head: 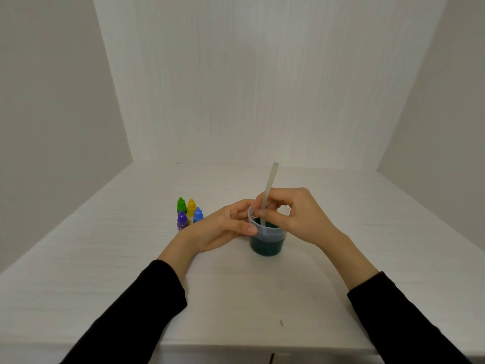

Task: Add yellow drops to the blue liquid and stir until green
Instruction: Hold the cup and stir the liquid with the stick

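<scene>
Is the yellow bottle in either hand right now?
No: the yellow bottle stands capped among the other bottles, while the left hand steadies the cup and the right hand holds the stick.

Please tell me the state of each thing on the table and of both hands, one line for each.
Cup: upright, holds dark green liquid.
Stirring stick: tilted, lower end in the liquid.
Right hand: pinches the stick.
Left hand: grips the cup's side.
Four dropper bottles: upright, capped, clustered left of the cup.
</scene>
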Motion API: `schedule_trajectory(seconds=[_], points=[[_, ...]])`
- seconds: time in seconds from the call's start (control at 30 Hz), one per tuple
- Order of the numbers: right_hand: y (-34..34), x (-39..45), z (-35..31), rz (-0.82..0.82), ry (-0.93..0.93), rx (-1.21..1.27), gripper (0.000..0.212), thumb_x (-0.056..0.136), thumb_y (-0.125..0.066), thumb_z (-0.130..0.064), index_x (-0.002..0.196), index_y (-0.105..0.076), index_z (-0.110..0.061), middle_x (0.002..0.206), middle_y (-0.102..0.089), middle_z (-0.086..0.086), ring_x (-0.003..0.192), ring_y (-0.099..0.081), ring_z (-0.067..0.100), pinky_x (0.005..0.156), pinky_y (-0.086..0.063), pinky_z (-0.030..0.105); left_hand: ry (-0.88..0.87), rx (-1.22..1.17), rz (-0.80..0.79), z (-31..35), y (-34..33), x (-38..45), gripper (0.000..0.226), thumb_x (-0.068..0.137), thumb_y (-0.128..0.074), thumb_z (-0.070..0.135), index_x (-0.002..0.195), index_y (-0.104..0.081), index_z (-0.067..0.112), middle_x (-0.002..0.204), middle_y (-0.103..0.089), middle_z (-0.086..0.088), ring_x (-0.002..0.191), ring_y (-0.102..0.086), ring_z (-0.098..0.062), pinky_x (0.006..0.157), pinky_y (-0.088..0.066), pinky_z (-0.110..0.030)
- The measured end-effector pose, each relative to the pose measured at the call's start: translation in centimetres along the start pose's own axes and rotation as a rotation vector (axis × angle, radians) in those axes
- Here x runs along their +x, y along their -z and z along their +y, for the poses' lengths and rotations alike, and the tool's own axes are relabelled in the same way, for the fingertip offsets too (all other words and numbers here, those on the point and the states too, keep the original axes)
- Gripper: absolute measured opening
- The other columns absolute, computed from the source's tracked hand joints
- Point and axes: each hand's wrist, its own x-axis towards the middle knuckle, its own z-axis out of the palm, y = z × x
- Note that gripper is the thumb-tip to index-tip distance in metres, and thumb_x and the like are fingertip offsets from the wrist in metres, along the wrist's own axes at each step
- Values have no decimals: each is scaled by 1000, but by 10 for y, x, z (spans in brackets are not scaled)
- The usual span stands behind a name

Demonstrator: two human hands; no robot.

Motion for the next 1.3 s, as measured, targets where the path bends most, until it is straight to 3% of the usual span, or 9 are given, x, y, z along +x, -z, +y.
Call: schedule_trajectory(seconds=[0.27,0.4,0.53,0.73,0.87,1.03,1.3], points=[[-4,4,2,46,-46,-58,13,88,-63,-18,97,-68,-26,94,-72,-7,90,-66,9,87,-54,31,0,-38,-20,0,0,0,68,80,-61,-2,142,-44,20,144,-52,-4,132,-50,-18,105,-45,-33],[2,4,4,69,-8,-219,11,89,-59,-17,95,-67,-21,89,-69,-5,82,-63,13,79,-54,35,15,-49,-11,2,-1,0,70,71,-72,8,136,-48,16,134,-61,-3,125,-56,-17,96,-47,-27],[6,3,4,94,-6,-321,10,88,-59,-15,91,-67,-21,81,-67,-4,73,-61,14,71,-55,35,17,-34,-7,2,-1,0,73,70,-72,11,138,-47,14,137,-58,-7,125,-55,-17,95,-46,-27],[7,0,0,51,21,-221,25,81,-60,-8,74,-63,-32,73,-67,-4,67,-60,16,65,-54,40,20,-11,6,1,0,0,68,72,-69,7,137,-48,15,132,-61,-1,122,-57,-14,94,-47,-27],[7,-4,-3,22,66,-99,33,78,-62,0,76,-68,-32,76,-71,-9,69,-64,14,67,-55,33,10,-8,-8,1,-1,-1,63,74,-68,5,133,-50,16,129,-63,0,121,-57,-14,95,-47,-29],[0,-1,0,15,44,17,10,81,-68,-11,87,-72,-18,84,-73,-3,76,-67,10,75,-54,26,-3,-6,-6,1,-1,-1,66,80,-60,-2,142,-43,11,145,-49,-14,134,-46,-29,112,-38,-42],[-5,5,6,49,-15,-89,13,88,-63,-21,97,-68,-27,89,-70,-13,86,-65,5,82,-53,23,-3,-26,-11,0,0,1,69,80,-60,-2,142,-43,25,141,-56,5,132,-50,-14,106,-44,-34]])
